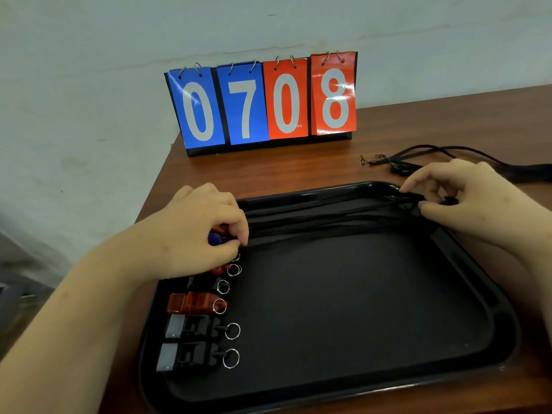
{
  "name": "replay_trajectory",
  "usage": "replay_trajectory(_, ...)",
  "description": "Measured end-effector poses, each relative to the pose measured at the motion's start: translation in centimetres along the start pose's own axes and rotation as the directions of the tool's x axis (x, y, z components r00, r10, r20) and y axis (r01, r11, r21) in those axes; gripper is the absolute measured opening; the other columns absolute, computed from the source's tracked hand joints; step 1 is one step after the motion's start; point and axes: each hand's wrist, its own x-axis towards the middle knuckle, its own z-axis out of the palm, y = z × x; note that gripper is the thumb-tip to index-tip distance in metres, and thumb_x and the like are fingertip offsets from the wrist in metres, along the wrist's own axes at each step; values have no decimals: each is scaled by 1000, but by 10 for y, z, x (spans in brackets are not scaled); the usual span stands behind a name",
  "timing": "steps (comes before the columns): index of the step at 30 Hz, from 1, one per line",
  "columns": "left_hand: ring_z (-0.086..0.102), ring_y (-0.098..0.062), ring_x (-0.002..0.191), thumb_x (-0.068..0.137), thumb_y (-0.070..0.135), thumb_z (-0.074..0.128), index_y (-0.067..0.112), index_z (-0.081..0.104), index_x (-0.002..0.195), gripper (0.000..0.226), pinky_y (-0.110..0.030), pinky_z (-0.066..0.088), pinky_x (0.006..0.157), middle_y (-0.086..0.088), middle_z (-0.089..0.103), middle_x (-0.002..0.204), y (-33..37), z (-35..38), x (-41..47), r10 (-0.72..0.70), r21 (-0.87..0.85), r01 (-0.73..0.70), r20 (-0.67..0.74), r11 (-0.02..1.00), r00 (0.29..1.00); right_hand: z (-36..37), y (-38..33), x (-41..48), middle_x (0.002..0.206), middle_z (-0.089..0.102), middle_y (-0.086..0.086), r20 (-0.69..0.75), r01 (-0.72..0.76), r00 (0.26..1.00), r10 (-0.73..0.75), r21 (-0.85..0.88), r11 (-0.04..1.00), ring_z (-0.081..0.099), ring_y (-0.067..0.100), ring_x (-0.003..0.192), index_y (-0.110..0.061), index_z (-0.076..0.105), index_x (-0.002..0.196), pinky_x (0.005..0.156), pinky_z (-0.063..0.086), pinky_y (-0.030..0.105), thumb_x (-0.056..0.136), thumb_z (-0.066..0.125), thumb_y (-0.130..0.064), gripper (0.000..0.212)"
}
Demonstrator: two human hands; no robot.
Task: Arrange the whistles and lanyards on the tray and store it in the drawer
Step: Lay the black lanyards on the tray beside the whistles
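A black tray [343, 380] lies on the wooden table in front of me. Several whistles line its left side, among them an orange whistle [191, 302] and two black whistles [194, 328] with metal rings. Black lanyards [322, 218] stretch across the tray's far end. My left hand [197, 231] pinches the lanyards' left end above the whistle row; a blue whistle [215, 238] shows under its fingers. My right hand [466, 201] pinches the lanyards' right end at the tray's far right corner.
A flip scoreboard [263, 103] reading 0708 stands at the table's back against the wall. More black lanyards [448, 158] with small clips lie on the table behind my right hand. The table's left edge [155, 186] runs close to the tray.
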Motion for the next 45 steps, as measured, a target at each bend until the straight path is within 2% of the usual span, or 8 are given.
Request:
replay_trajectory(5, 44, -3, 101, 80, 55, 43, 42, 64, 80, 24, -29, 31, 87, 24, 55, 94, 4, 1, 3, -18, 7, 19, -116, 1000, 993, -1, -1, 1, 69, 55, -5, 15, -7, 1000, 7, 6, 1000, 47, 9, 73, -37, 68, 91, 66, 35, 20, 77, 65, -3, 37)
replay_trajectory(10, 47, -8, 97, 87, 45, 52, 39, 64, 85, 13, -33, 38, 88, 21, 56, 94, 23, -4, 19, 12, 27, -7, -192, 1000, 981, 1, 10, 5, 77, 58, -8, -155, -35, 987, 42, 46, 998, 51, 11, 76, -34, 67, 89, 70, 42, 29, 83, 64, -7, 28)
replay_trajectory(15, 51, -6, 98, 93, 33, 58, 32, 65, 90, 8, -32, 44, 92, 17, 57, 97, 61, -22, 63, 94, 6, -94, -102, 996, 990, 2, 30, 11, 87, 59, -4, -355, -204, 916, 186, -13, 979, 55, 16, 81, -24, 65, 94, 74, 40, 26, 88, 62, -11, 15)
replay_trajectory(22, 57, -6, 92, 97, 25, 56, 23, 66, 100, 11, -24, 49, 83, 9, 62, 99, 114, -11, 162, 196, -18, -196, -23, 980, 980, -2, 52, 17, 105, 62, -1, -248, -413, 886, 392, -38, 910, 58, 20, 100, -23, 63, 103, 88, 47, 34, 89, 68, -21, 15)
replay_trajectory(29, 55, -13, 92, 93, 17, 59, 19, 65, 108, 16, -27, 47, 78, 8, 57, 99, 142, 27, 224, 164, -24, -163, 34, 986, 986, 1, 55, 22, 110, 67, 0, -233, -493, 858, 458, -123, 861, 52, 27, 115, -27, 67, 114, 98, 47, 45, 91, 65, -34, 24)
replay_trajectory(34, 55, -15, 96, 94, 22, 65, 22, 64, 109, 15, -31, 48, 82, 9, 54, 99, 152, 38, 238, 144, 4, -145, 72, 989, 987, 2, 56, 22, 106, 67, 1, -248, -501, 855, 455, -167, 849, 49, 28, 113, -31, 70, 90, 93, 47, 44, 93, 63, -36, 10)
replay_trajectory(39, 59, -19, 107, 92, 21, 69, 21, 69, 110, 19, -37, 51, 95, 6, 58, 110, 156, 42, 242, 93, 36, -99, 140, 994, 986, 4, 56, 23, 109, 64, 0, -248, -494, 861, 444, -202, 846, 49, 28, 113, -30, 70, 93, 92, 46, 42, 93, 61, -37, 11)
replay_trajectory(45, 59, -21, 106, 93, 12, 67, 11, 70, 112, 19, -24, 43, 81, -5, 61, 118, 158, 37, 245, 38, 69, -51, 180, 996, 983, 6, 59, 22, 109, 63, -2, -261, -462, 872, 414, -160, 873, 52, 26, 111, -30, 69, 100, 94, 46, 43, 92, 63, -34, 10)
